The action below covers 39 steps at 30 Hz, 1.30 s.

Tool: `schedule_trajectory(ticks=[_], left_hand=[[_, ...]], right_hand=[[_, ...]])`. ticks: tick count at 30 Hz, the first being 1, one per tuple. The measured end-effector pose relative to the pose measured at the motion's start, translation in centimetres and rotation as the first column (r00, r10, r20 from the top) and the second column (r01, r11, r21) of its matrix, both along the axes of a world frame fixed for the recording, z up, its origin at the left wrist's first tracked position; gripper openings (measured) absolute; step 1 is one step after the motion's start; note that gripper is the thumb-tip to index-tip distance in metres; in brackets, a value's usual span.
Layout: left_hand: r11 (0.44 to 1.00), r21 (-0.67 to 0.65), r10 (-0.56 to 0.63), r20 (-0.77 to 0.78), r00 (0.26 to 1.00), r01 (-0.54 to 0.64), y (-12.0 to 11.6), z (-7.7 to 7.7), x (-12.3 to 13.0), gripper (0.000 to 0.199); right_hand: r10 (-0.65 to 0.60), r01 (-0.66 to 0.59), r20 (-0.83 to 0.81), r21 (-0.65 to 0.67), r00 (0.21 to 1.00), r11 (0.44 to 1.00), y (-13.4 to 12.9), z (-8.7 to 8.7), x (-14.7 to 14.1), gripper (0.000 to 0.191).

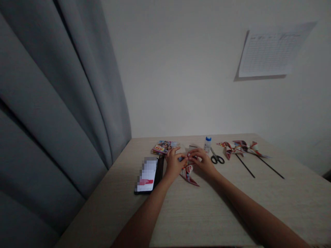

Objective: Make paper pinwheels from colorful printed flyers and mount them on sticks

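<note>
The left hand (174,163) and right hand (203,162) are palm-down, forearms converging, fingertips in a narrow pinch on the centre of a red-and-white paper pinwheel (188,173), just above the tabletop (232,206). Right of the hands: scissors (217,157), a glue bottle (207,144), two stick-mounted pinwheels (240,148). Left: a phone (147,175), its screen pixelated. The wall sheet (271,50) is illegible.

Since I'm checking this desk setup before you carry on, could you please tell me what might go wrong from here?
The printed paper pinched between the left hand and right hand looks thin, so it could crease or tear. The white bottle, standing just beyond the right hand, might get knocked over, and the scissors lie close by.
</note>
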State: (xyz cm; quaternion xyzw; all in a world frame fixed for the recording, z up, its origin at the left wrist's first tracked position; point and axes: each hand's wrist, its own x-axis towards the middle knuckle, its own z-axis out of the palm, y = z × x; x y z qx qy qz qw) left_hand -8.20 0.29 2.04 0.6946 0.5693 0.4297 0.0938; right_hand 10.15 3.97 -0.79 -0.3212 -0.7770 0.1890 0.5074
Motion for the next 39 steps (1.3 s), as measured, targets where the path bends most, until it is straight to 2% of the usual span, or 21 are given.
schedule_trajectory(ticks=[8, 13, 19, 22, 27, 30, 39], left_hand=[[1.0, -0.017, 0.01, -0.008, 1.0, -0.01, 0.1, 0.2, -0.4, 0.008], [0.997, -0.076, 0.014, -0.02, 1.0, -0.015, 0.0, 0.7, -0.5, 0.006], [0.969, -0.196, 0.121, -0.164, 0.979, -0.153, -0.4, 1.2, -0.9, 0.009], [0.956, -0.202, 0.159, -0.246, 0.956, -0.211, -0.8, 1.2, -1.0, 0.015], [0.943, -0.235, 0.14, -0.367, 0.92, -0.237, -1.2, 1.0, -1.1, 0.026], [0.936, -0.246, 0.128, -0.429, 0.894, -0.252, -1.3, 0.5, -1.1, 0.03], [0.928, -0.297, 0.082, -0.426, 0.901, -0.226, -1.2, -0.1, -0.9, 0.027]], right_hand=[[0.021, -0.022, -0.017, -0.074, 1.0, 0.997, -0.2, 0.4, 0.0, 0.024], [0.019, -0.02, -0.008, -0.082, 1.0, 0.996, -0.2, 0.5, 0.1, 0.024], [0.028, -0.024, 0.04, -0.098, 0.999, 0.995, 0.6, 0.3, 0.7, 0.015], [0.052, -0.043, 0.081, -0.113, 0.995, 0.993, 0.7, 0.5, 1.0, 0.01], [0.126, -0.099, 0.192, -0.147, 0.973, 0.984, -0.3, 1.6, 1.1, 0.005], [0.133, -0.09, 0.283, -0.159, 0.95, 0.983, -1.2, 2.0, 0.9, 0.004], [0.056, -0.016, 0.491, -0.084, 0.869, 0.996, -1.4, 0.8, 0.6, 0.009]])
